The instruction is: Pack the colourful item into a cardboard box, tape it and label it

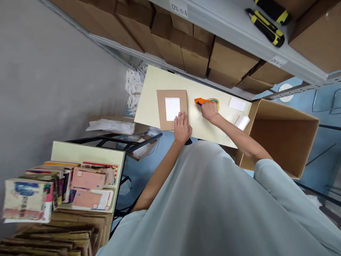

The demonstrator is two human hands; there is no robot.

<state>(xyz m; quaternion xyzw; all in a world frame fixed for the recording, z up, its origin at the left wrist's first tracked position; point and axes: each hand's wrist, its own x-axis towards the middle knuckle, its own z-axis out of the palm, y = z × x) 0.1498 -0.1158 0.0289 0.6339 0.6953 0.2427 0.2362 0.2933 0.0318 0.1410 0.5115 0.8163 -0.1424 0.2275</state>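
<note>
A flat cardboard box [163, 106] with a white label [173, 108] on its top lies on the cream table [149, 85]. My left hand [182, 127] rests flat on the box's near right corner, fingers stretched out over the label's lower edge. To the right, my right hand [210, 111] is closed around an orange tape dispenser [200, 102] with a roll of tape on it. The dispenser is over the table, apart from the box. My fingers hide part of its handle.
White paper [237, 104] and a white roll [242, 122] lie at the table's right. A large open carton [282, 142] stands beyond. Above are shelves with brown boxes [195, 57] and yellow-black utility knives [266, 28]. Books [29, 199] are stacked on a lower left table.
</note>
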